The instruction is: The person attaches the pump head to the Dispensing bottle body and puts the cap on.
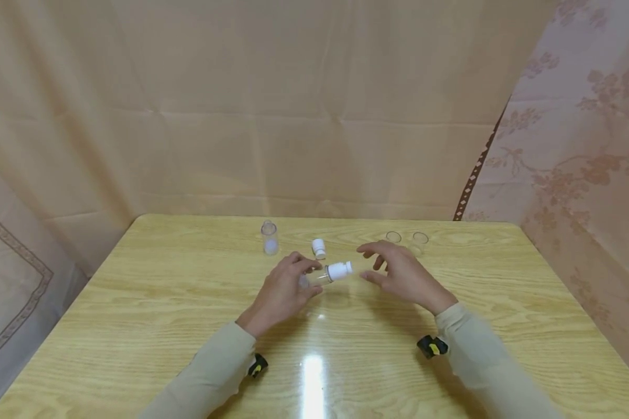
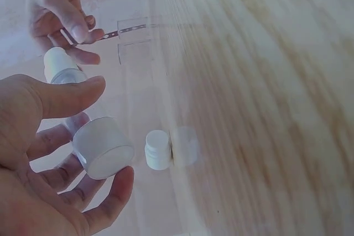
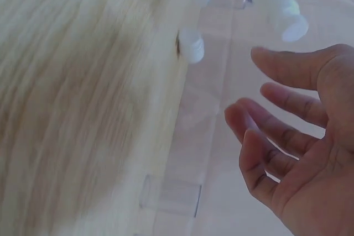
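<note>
My left hand (image 1: 283, 285) grips a small clear bottle (image 1: 317, 280) lying tilted on its side, thumb on one side and fingers on the other. A white pump top (image 1: 339, 270) is on the bottle's end and points to the right. In the left wrist view, the bottle's pale round base (image 2: 105, 150) faces the camera. My right hand (image 1: 398, 273) is held just right of the white top, fingers spread and loosely bent, with nothing in them. Beyond the hands, a second white pump top (image 1: 318, 247) stands on the table.
At the table's back left stands another clear bottle (image 1: 269, 238) with a whitish bottom and open rim. Two clear cylindrical covers, a left one (image 1: 393, 237) and a right one (image 1: 420, 238), stand behind my right hand. A beige curtain (image 1: 293, 116) hangs behind the wooden table (image 1: 162, 326).
</note>
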